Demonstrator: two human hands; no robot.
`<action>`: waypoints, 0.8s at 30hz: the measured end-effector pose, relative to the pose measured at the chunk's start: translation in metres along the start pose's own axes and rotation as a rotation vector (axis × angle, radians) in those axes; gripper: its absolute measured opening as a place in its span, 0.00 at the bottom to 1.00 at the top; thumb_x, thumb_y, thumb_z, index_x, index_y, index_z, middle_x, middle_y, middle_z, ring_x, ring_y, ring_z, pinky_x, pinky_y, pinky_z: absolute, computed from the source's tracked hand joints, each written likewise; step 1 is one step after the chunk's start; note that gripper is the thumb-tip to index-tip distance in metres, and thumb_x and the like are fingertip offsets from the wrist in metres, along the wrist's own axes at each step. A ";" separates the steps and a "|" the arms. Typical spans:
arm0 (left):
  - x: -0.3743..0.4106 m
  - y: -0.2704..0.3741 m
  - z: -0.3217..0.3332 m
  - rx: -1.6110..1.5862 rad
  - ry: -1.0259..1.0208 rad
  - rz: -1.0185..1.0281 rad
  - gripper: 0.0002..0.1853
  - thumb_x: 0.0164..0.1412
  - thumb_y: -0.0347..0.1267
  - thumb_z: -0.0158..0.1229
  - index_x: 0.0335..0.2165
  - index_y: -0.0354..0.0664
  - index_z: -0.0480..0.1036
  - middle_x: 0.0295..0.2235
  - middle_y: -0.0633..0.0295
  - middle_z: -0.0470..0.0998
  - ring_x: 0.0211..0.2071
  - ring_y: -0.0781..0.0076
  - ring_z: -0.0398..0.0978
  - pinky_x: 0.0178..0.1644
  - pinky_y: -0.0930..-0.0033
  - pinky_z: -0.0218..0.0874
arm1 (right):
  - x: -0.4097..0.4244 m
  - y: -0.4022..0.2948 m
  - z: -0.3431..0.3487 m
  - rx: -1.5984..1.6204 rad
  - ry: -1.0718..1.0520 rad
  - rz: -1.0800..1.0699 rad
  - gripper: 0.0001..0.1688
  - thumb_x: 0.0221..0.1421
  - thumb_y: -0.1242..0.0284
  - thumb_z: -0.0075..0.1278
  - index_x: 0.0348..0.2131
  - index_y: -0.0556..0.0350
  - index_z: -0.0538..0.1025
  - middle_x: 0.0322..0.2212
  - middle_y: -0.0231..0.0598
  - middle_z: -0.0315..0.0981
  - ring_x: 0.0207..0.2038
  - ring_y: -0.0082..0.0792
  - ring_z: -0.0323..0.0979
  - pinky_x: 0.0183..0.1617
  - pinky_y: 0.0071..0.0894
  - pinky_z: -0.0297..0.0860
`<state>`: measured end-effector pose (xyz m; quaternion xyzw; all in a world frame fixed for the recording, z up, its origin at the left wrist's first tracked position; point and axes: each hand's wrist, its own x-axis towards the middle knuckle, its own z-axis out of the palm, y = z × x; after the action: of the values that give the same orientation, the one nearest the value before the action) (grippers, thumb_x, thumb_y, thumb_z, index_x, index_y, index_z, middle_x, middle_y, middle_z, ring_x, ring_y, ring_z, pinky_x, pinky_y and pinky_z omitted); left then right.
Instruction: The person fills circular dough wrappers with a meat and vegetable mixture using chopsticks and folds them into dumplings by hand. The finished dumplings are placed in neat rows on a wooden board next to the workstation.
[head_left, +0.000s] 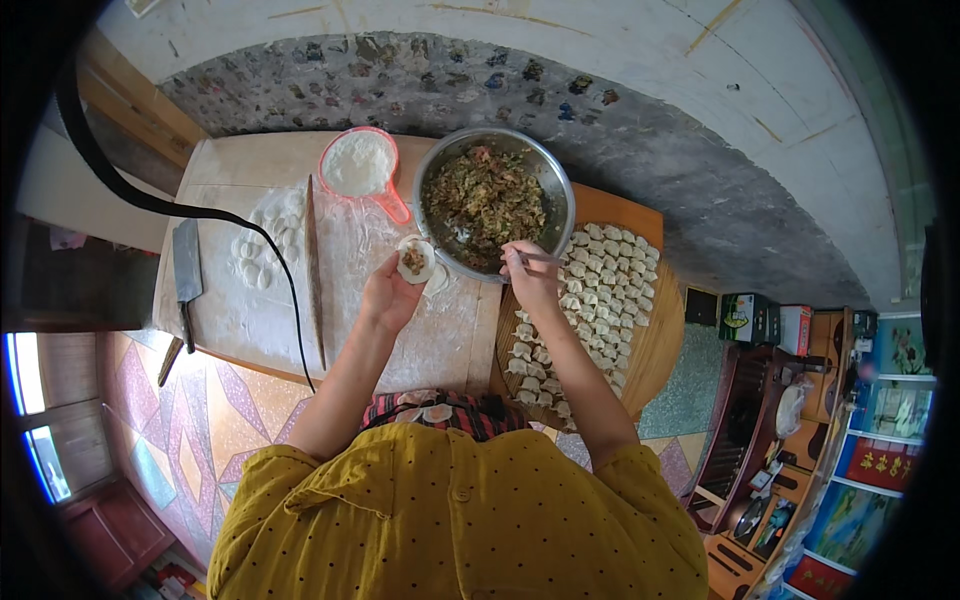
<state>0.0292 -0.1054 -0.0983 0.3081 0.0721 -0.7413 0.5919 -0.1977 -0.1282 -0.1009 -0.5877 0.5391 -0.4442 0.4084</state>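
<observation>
A round dumpling wrapper (424, 271) lies across the fingers of my left hand (391, 294), with a dab of filling (413, 260) at its middle. My right hand (531, 279) grips what look like chopsticks (541, 259) at the near right rim of a steel bowl (568, 202). Their tips are hidden. Chopped meat and vegetable filling (484, 199) covers much of the bowl's inside. Beside my left hand, partly behind it, more wrappers (438, 280) rest on the floured board. Below and right of the bowl, rows of folded dumplings (600, 292) cover a round woven tray (664, 319).
On the floured board (247, 169) are a pink strainer (393, 201) of flour, a long wooden rolling pin (313, 277), several dough pieces (262, 244) and a cleaver (187, 262). A black cable (142, 199) hangs across the left side. The wall (300, 82) rises behind.
</observation>
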 end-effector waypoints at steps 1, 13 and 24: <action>0.000 0.001 -0.001 -0.007 -0.004 0.001 0.22 0.66 0.32 0.31 0.53 0.28 0.57 0.53 0.48 0.64 0.55 0.57 0.61 0.61 0.57 0.50 | -0.001 -0.004 0.002 0.026 -0.003 0.048 0.10 0.58 0.75 0.45 0.33 0.67 0.74 0.23 0.39 0.73 0.22 0.23 0.71 0.25 0.24 0.67; -0.001 0.003 0.000 0.010 0.041 0.056 0.22 0.67 0.34 0.30 0.51 0.28 0.58 0.52 0.49 0.65 0.54 0.56 0.62 0.60 0.57 0.51 | 0.012 0.003 0.015 0.166 0.106 0.153 0.13 0.60 0.72 0.43 0.36 0.67 0.73 0.26 0.41 0.75 0.26 0.26 0.74 0.31 0.26 0.71; 0.025 -0.003 -0.020 -0.008 0.138 0.042 0.21 0.66 0.32 0.31 0.52 0.30 0.58 0.51 0.48 0.65 0.54 0.56 0.62 0.60 0.55 0.51 | -0.006 -0.001 0.016 0.458 0.141 0.181 0.14 0.59 0.72 0.44 0.35 0.70 0.72 0.27 0.46 0.75 0.25 0.30 0.75 0.31 0.27 0.72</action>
<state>0.0308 -0.1155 -0.1288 0.3574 0.1093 -0.7055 0.6022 -0.1819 -0.1223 -0.1044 -0.3967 0.5021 -0.5561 0.5303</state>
